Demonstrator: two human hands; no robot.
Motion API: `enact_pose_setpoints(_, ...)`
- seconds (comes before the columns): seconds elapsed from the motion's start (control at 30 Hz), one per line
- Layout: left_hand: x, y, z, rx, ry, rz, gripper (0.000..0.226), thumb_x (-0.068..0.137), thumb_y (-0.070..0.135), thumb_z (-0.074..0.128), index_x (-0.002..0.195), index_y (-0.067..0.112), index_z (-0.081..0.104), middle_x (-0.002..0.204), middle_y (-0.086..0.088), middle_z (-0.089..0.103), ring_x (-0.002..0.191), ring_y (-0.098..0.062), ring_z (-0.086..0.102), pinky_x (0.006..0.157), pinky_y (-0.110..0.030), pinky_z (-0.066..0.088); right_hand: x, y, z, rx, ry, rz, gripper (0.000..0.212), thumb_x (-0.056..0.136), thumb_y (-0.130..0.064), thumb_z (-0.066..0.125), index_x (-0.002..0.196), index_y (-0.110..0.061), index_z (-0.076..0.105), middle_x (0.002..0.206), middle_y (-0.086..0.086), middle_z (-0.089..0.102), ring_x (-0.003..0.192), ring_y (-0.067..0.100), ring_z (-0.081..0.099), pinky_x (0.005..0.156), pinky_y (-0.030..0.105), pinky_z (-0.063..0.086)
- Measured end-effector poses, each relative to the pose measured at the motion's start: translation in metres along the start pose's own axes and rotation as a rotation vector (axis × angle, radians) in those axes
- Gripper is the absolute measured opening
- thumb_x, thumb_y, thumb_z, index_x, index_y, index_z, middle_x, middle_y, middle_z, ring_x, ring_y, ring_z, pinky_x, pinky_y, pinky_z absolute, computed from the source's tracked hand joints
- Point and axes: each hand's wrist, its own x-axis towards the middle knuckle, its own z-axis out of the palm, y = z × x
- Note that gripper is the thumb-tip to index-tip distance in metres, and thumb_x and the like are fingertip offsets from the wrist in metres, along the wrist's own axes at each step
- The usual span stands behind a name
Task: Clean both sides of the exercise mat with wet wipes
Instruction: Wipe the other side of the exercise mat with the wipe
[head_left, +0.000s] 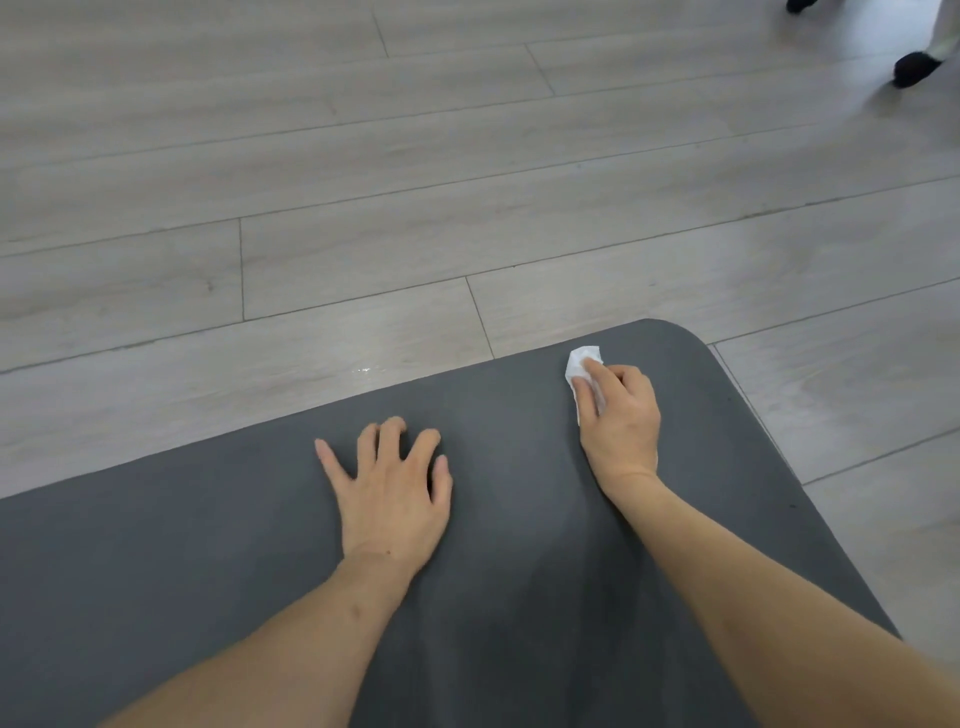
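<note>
Head view, one item: dark grey exercise mat (519, 545) laid flat on pale wood-plank floor (363, 182), rounded corner far right. Left hand (392, 493) spread, pressing mat. Right hand (621, 415) grips white wet wipe (582, 366) against mat near corner. Dark-shod feet (914, 67) top right.

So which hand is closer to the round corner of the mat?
The right hand. It holds the wet wipe just short of the mat's rounded corner. The left hand rests flat on the mat, farther back toward its middle.
</note>
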Motion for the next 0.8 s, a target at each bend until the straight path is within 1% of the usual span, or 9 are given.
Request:
enact_pose_setpoints(0.1,0.003,-0.002,0.016,0.021,0.016,0.039,0.054,0.101,0.043,0.028,0.152,0.033,0.041,0.165,0.002,0.033,0.157,-0.021,0.021,0.124,-0.067,0.007,0.001,0.000,0.004,0.006,-0.006,-0.007,0.015,0.095,-0.021,0.066,0.110,-0.018,0.070,0.092,-0.001,0.052,0.083,0.018,0.047,0.070,0.026,0.039)
enact_pose_setpoints(0.17,0.004,-0.004,0.021,0.052,0.000,0.039,0.062,0.102,0.042,0.023,0.163,0.030,0.025,0.172,0.006,0.018,0.160,-0.019,0.008,0.125,-0.065,0.004,-0.001,0.001,0.005,0.005,-0.020,-0.017,0.018,0.095,-0.019,0.066,0.112,-0.018,0.070,0.093,-0.001,0.053,0.083,0.018,0.048,0.070,0.027,0.040)
enact_pose_setpoints(0.27,0.009,-0.006,0.023,0.079,0.005,0.058,0.062,0.102,0.043,0.019,0.163,0.031,0.026,0.171,0.008,0.016,0.160,-0.020,0.007,0.124,-0.066,0.007,0.002,0.001,0.002,0.009,-0.060,0.034,0.017,0.096,-0.016,0.063,0.112,-0.015,0.069,0.092,-0.001,0.055,0.083,0.020,0.051,0.068,0.030,0.044)
enact_pose_setpoints(0.37,0.014,-0.005,0.024,0.099,0.000,0.070,0.061,0.102,0.043,0.020,0.161,0.033,0.028,0.171,0.008,0.018,0.160,-0.020,0.010,0.124,-0.066,0.009,0.003,-0.026,0.018,-0.028,-0.060,0.072,0.008,0.094,-0.012,0.061,0.099,-0.012,0.068,0.084,0.002,0.054,0.073,0.021,0.049,0.064,0.032,0.041)
enact_pose_setpoints(0.47,0.016,-0.008,0.026,0.116,0.009,0.078,0.061,0.102,0.044,0.020,0.162,0.032,0.029,0.171,0.008,0.017,0.160,-0.020,0.010,0.124,-0.065,0.009,-0.027,-0.073,0.042,0.042,-0.216,-0.154,0.017,0.083,0.001,0.063,0.095,-0.011,0.065,0.081,0.003,0.051,0.072,0.022,0.047,0.060,0.031,0.039)
enact_pose_setpoints(0.57,0.015,-0.008,0.027,0.120,0.018,0.078,0.062,0.102,0.044,0.020,0.161,0.031,0.031,0.170,0.008,0.018,0.160,-0.020,0.011,0.125,-0.064,0.010,-0.003,-0.052,0.034,0.053,-0.297,-0.376,0.019,0.087,-0.002,0.059,0.103,-0.010,0.064,0.091,0.006,0.051,0.080,0.023,0.046,0.061,0.033,0.040)
enact_pose_setpoints(0.6,0.015,-0.007,0.027,0.124,0.023,0.079,0.062,0.102,0.044,0.021,0.161,0.031,0.032,0.170,0.007,0.020,0.160,-0.020,0.012,0.125,-0.064,0.010,0.019,-0.031,0.025,-0.013,-0.301,-0.340,0.019,0.090,-0.005,0.056,0.107,-0.011,0.064,0.097,0.008,0.053,0.085,0.026,0.048,0.066,0.032,0.041)
enact_pose_setpoints(0.7,0.017,-0.007,0.028,0.124,0.037,0.085,0.061,0.101,0.043,0.023,0.160,0.031,0.035,0.169,0.006,0.023,0.159,-0.022,0.016,0.124,-0.065,0.012,0.090,0.049,-0.016,-0.238,-0.173,0.013,0.025,0.097,-0.009,0.048,0.117,-0.007,0.064,0.112,0.017,0.055,0.098,0.035,0.055,0.081,0.035,0.044)
enact_pose_setpoints(0.8,0.017,-0.006,0.029,0.126,0.041,0.086,0.061,0.101,0.043,0.025,0.160,0.030,0.035,0.169,0.006,0.024,0.159,-0.022,0.017,0.124,-0.065,0.012,0.103,0.077,-0.033,-0.290,-0.027,0.208,0.024,0.094,-0.004,0.048,0.110,-0.001,0.066,0.106,0.023,0.058,0.094,0.042,0.057,0.080,0.039,0.043)
